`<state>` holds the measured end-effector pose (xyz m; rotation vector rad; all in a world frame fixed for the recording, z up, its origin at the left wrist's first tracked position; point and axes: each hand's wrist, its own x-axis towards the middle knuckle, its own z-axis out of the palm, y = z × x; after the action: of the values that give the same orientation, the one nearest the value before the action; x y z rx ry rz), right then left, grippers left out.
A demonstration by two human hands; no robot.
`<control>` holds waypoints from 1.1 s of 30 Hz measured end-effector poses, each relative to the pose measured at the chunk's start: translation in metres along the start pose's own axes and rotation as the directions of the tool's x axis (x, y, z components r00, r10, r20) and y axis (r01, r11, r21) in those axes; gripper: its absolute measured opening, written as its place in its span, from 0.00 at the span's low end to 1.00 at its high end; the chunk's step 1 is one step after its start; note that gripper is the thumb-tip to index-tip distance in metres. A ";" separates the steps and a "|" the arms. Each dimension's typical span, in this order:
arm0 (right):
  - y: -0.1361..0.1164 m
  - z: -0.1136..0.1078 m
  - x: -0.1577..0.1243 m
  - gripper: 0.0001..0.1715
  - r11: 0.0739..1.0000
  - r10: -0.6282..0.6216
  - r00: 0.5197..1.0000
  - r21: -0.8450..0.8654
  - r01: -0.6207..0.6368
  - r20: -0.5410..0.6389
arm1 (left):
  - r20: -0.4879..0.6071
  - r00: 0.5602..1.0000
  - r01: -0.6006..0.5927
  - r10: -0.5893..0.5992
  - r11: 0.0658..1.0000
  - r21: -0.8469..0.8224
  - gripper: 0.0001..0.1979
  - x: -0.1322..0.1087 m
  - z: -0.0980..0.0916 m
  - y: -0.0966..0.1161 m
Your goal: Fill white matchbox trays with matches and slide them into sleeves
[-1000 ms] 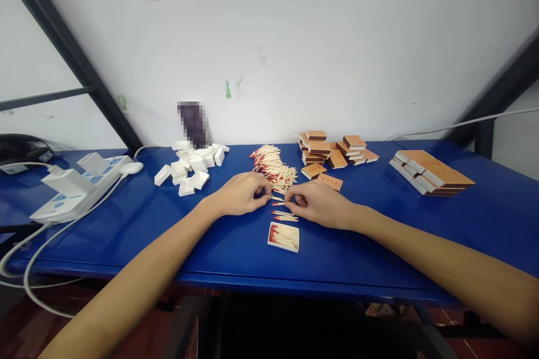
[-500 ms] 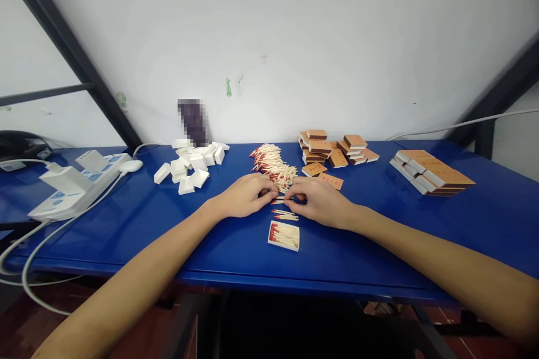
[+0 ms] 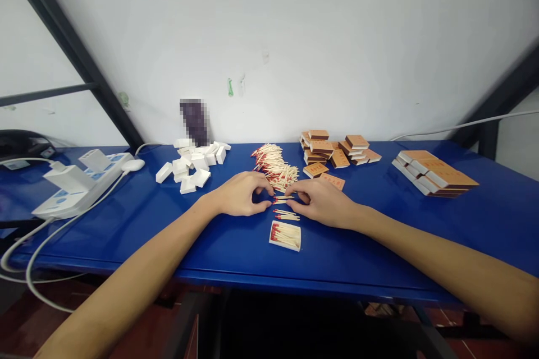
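Note:
Between my two hands lie a few loose matches (image 3: 283,200) on the blue table, red heads to the left. My left hand (image 3: 243,193) is by the heads, thumb and forefinger parted. At the plain ends is my right hand (image 3: 323,202), its thumb and forefinger also apart, close to the sticks. Nearer me lies another small row of matches (image 3: 287,215). Below that sits a white matchbox tray (image 3: 300,240) partly filled with matches, heads left. A large heap of matches (image 3: 275,165) spreads just beyond my fingers.
White empty trays (image 3: 200,161) are piled at the back left. Orange matchbox sleeves (image 3: 320,148) lie heaped at the back right, with a neat stack of matchboxes (image 3: 438,171) farther right. A power strip (image 3: 80,193) with cables lies at the left.
Both hands have parted slightly, and their thumbs and forefingers have opened around the few matches, which now show more fully. The tray and piles stay where they were; the view shifted slightly.

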<state>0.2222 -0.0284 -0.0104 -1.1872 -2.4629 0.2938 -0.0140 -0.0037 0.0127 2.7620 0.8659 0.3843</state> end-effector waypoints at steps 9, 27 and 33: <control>0.003 0.001 0.000 0.09 0.999 -0.031 1.000 0.031 0.031 0.003 | -0.012 1.000 -0.017 0.018 1.000 0.015 0.10 0.002 0.005 -0.003; -0.006 -0.017 -0.004 0.19 0.983 -0.091 0.979 0.172 0.059 0.184 | -0.016 0.999 -0.043 0.044 0.999 0.023 0.12 0.000 -0.002 0.004; -0.005 -0.014 -0.003 0.13 0.980 -0.091 0.982 0.188 0.058 0.168 | -0.001 0.998 -0.060 0.060 0.998 0.033 0.11 -0.001 -0.003 0.005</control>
<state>0.2263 -0.0334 0.0032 -1.0284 -2.5578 0.6133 -0.0127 -0.0078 0.0169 2.8236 0.7980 0.3868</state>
